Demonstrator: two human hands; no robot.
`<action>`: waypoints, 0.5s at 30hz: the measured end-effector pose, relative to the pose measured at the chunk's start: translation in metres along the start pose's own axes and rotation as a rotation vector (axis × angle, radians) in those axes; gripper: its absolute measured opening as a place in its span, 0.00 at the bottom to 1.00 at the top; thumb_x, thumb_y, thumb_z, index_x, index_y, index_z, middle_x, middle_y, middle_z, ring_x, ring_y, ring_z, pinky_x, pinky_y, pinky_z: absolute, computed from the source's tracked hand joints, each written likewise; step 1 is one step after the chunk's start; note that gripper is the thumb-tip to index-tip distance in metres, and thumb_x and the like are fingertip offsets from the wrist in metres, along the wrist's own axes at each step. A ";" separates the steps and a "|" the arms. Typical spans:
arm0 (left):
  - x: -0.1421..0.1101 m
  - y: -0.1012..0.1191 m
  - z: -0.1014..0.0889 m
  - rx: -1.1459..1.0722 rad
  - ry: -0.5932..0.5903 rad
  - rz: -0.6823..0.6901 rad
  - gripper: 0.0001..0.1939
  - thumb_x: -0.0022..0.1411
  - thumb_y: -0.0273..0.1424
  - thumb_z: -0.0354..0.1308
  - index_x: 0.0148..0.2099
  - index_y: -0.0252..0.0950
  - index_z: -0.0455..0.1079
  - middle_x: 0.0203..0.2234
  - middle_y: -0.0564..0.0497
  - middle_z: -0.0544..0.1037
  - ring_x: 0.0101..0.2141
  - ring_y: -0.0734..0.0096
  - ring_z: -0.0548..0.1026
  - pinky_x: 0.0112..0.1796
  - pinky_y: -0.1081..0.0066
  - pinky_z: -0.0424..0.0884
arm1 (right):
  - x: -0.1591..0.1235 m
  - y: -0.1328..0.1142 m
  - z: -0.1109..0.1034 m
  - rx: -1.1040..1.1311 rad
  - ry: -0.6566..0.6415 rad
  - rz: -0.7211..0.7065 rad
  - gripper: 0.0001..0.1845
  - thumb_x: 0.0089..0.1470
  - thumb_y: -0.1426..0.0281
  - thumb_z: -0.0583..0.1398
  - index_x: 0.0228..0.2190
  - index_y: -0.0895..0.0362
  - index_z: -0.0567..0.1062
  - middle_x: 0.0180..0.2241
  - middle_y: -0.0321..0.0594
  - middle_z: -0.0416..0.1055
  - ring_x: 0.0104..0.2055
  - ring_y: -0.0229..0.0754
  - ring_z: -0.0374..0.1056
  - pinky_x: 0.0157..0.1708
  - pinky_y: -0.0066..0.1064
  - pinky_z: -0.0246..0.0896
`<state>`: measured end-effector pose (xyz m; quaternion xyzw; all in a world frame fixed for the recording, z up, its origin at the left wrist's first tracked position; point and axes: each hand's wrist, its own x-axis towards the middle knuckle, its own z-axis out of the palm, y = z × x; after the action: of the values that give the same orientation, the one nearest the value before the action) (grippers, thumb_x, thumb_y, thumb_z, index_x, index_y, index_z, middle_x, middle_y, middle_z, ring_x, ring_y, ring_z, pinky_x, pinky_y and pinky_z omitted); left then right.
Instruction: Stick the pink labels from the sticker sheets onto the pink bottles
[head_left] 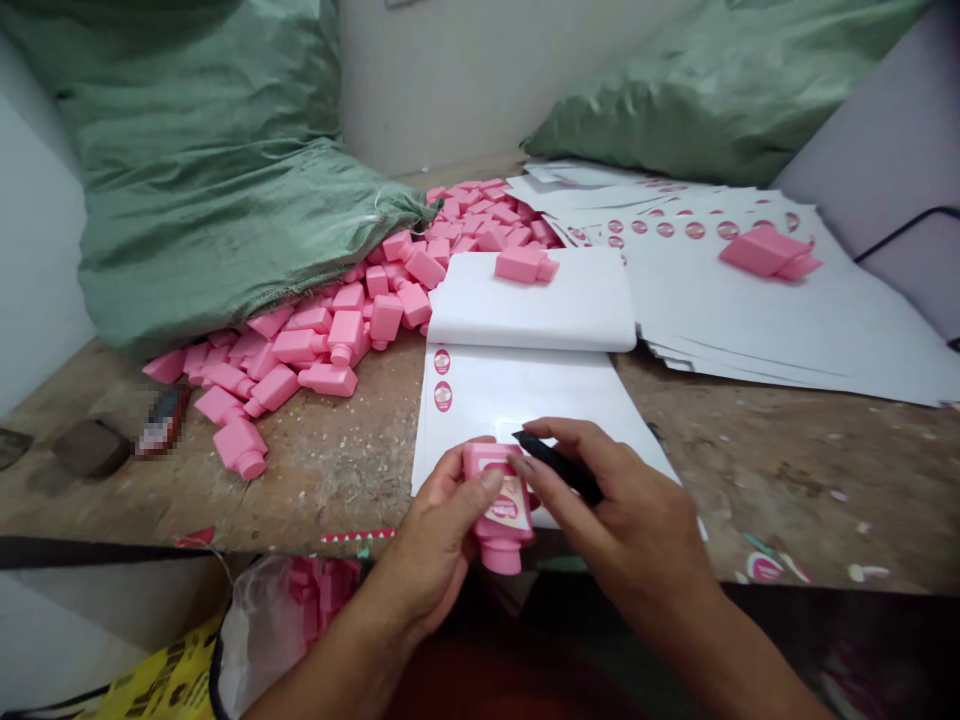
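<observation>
My left hand [439, 530] is closed around a small pink bottle [501, 515], neck toward me, with an oval label on its front. My right hand [619, 510] grips a black tool [559, 465] and presses a fingertip against the label on the bottle. Both hands are at the near table edge, over a white sticker sheet [517, 400] that has two oval stickers [442, 380] left on it.
A heap of pink bottles [360, 310] spills from a green sack [210, 190] at left. Single bottles lie on a folded sheet [525, 265] and on sticker sheets at right [769, 252]. Another green sack [720, 90] sits behind. A plastic bag with bottles [300, 610] hangs below the table.
</observation>
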<state>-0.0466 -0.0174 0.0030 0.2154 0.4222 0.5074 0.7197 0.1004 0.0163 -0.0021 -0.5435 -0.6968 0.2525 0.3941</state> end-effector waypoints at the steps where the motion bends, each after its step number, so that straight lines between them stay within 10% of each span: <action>1: -0.001 0.001 0.000 0.005 -0.007 -0.014 0.18 0.60 0.33 0.62 0.51 0.33 0.67 0.41 0.46 0.75 0.37 0.70 0.73 0.37 0.70 0.69 | 0.001 0.000 -0.002 0.051 -0.023 0.043 0.14 0.54 0.59 0.60 0.40 0.51 0.77 0.32 0.39 0.78 0.31 0.47 0.71 0.31 0.38 0.64; 9: -0.010 0.004 -0.003 0.061 -0.071 -0.081 0.33 0.50 0.22 0.67 0.58 0.38 0.63 0.44 0.49 0.74 0.42 0.72 0.72 0.44 0.72 0.67 | 0.005 -0.004 0.003 0.504 -0.284 0.263 0.14 0.47 0.61 0.66 0.37 0.52 0.76 0.26 0.32 0.71 0.27 0.39 0.67 0.26 0.28 0.63; 15: -0.015 0.004 -0.011 0.134 -0.084 -0.155 0.41 0.46 0.24 0.69 0.61 0.41 0.57 0.51 0.45 0.74 0.50 0.62 0.73 0.44 0.69 0.68 | 0.008 0.003 0.011 0.603 -0.226 0.301 0.13 0.47 0.58 0.66 0.29 0.54 0.74 0.28 0.34 0.73 0.30 0.39 0.68 0.29 0.29 0.65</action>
<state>-0.0599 -0.0310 0.0057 0.2508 0.4402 0.4113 0.7577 0.0927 0.0254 -0.0087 -0.4680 -0.5420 0.5607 0.4157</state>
